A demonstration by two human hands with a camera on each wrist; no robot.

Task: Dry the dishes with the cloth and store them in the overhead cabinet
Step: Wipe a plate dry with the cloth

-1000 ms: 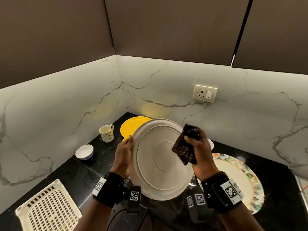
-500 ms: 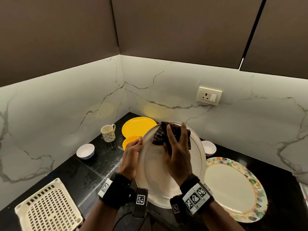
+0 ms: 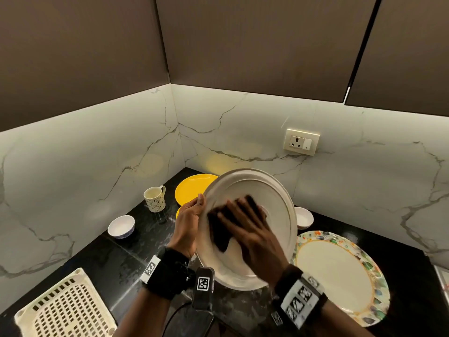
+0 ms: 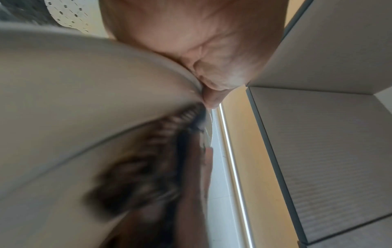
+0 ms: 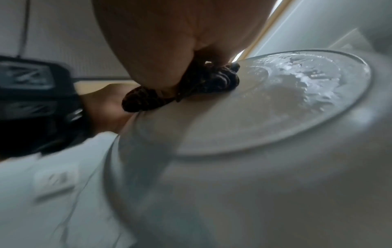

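Head view: left hand (image 3: 188, 224) grips tilted white plate (image 3: 274, 190) by its rim above the counter (image 3: 116, 259). Right hand (image 3: 252, 237), fingers spread flat, presses cloth (image 3: 220, 235); it's gone from top rim to centre-left in half a second.
Left wrist: cloth (image 4: 135, 181) motion-blurred.
Right wrist: droplets remain on plate (image 5: 297, 94), so not yet cabinet-ready.

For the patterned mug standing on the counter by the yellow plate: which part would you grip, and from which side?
Grip the mug by its handle, coming from its right, the side facing the yellow plate. It stands upright with the loop handle turned that way, and the counter around it looks open enough, though the plate lies close. Both hands are occupied now: the left hand holds the white plate, the right hand presses the cloth.
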